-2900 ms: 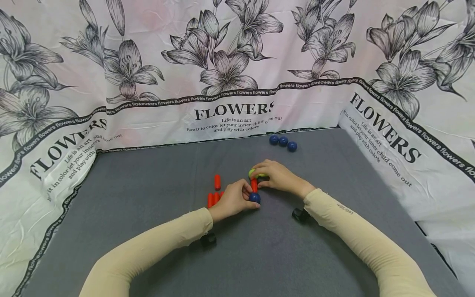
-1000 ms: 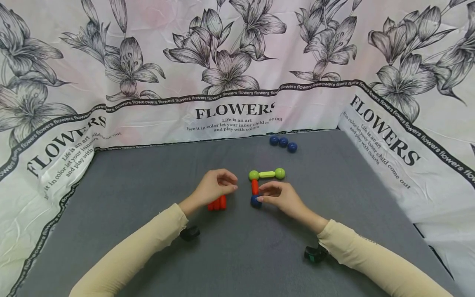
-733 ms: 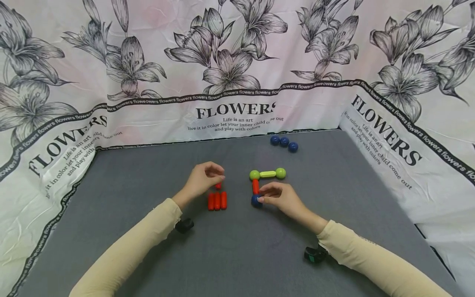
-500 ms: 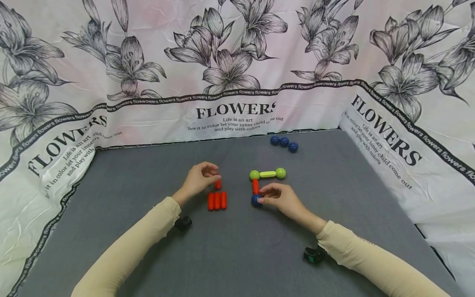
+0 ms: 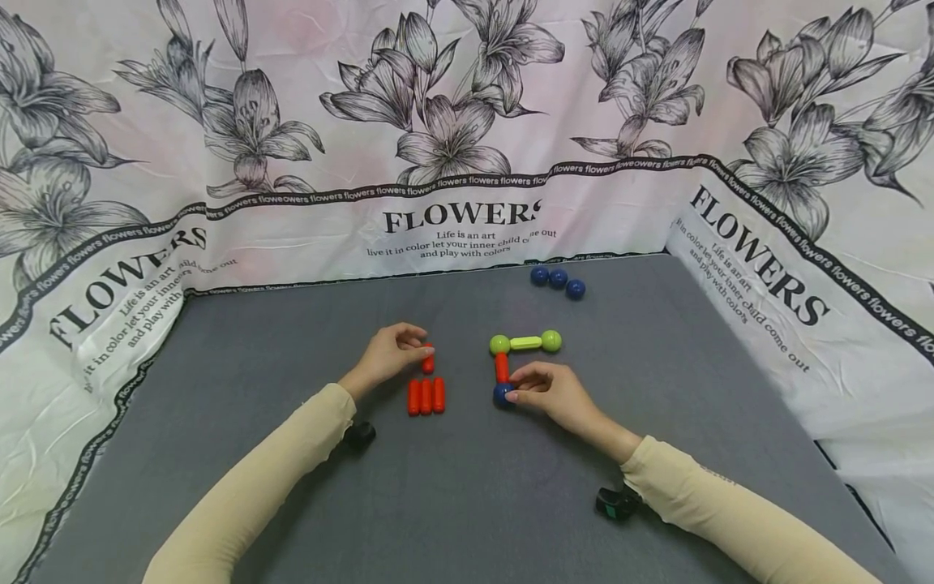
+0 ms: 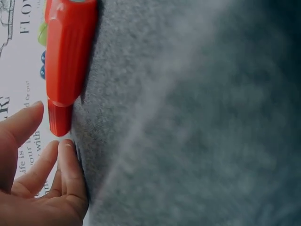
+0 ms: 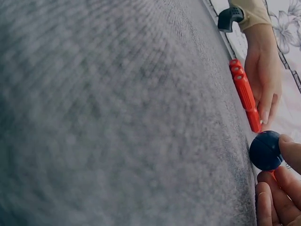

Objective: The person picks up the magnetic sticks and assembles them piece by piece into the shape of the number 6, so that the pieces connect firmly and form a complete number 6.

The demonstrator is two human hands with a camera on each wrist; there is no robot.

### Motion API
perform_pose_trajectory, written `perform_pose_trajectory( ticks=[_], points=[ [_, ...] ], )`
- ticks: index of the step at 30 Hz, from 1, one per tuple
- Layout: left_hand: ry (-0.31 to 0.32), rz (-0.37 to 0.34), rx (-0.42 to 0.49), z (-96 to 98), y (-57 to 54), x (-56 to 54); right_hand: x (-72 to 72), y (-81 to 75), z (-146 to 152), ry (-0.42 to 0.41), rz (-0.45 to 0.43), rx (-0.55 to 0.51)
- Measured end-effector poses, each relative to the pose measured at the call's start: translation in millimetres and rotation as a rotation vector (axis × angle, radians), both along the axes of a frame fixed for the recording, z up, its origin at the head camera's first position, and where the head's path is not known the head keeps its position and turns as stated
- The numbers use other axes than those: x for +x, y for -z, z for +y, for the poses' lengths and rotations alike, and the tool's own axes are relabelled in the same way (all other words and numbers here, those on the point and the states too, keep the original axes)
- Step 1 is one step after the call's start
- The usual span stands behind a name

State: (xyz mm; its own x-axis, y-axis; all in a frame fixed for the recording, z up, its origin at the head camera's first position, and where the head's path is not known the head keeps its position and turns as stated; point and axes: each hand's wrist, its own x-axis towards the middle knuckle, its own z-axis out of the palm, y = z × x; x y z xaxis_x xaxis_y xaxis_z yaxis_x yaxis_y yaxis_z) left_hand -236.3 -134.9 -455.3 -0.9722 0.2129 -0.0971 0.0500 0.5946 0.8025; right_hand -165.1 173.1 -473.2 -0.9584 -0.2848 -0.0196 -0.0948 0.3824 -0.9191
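In the head view, a joined toy shape has a light-green rod (image 5: pixel 525 343) between two light-green balls, and a red rod (image 5: pixel 502 368) running down to a blue ball (image 5: pixel 503 394). My right hand (image 5: pixel 558 397) pinches that blue ball; the right wrist view shows its thumb against the ball (image 7: pixel 265 150) and fingers on the other side. To the left, my left hand (image 5: pixel 387 355) is at a single loose red rod (image 5: pixel 428 361), its thumb overlapping the rod. In the left wrist view, this rod (image 6: pixel 60 120) shows between the spread thumb and fingertips.
Three red rods (image 5: pixel 426 397) lie side by side just in front of the single one. Three blue balls (image 5: pixel 558 279) sit at the back of the grey table (image 5: pixel 467 503). A flower-printed cloth (image 5: pixel 292 235) borders the back and sides.
My left hand has left the joined pieces and moved left to the single red rod. My right hand has shifted from the light-green pieces to the blue ball. Both have hardly moved in the last half second.
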Motion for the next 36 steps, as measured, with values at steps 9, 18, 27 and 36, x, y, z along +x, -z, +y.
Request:
perform_pose_trajectory(
  ticks=[9,18,27,36],
  points=[
    [0.059,0.050,-0.051,-1.6,1.0,-1.9,1.2,-5.5,-3,0.001,-0.006,0.026],
    [0.075,0.068,-0.064,-0.6,1.8,-1.1,15.3,-36.1,-7,-0.019,-0.006,0.035],
    [0.093,0.089,-0.054,-0.3,2.3,0.5,15.6,-35.4,-7,-0.020,-0.008,0.032],
    [0.095,0.111,-0.027,1.3,2.1,3.3,16.4,-35.1,-7,-0.020,-0.005,0.025]
  ],
)
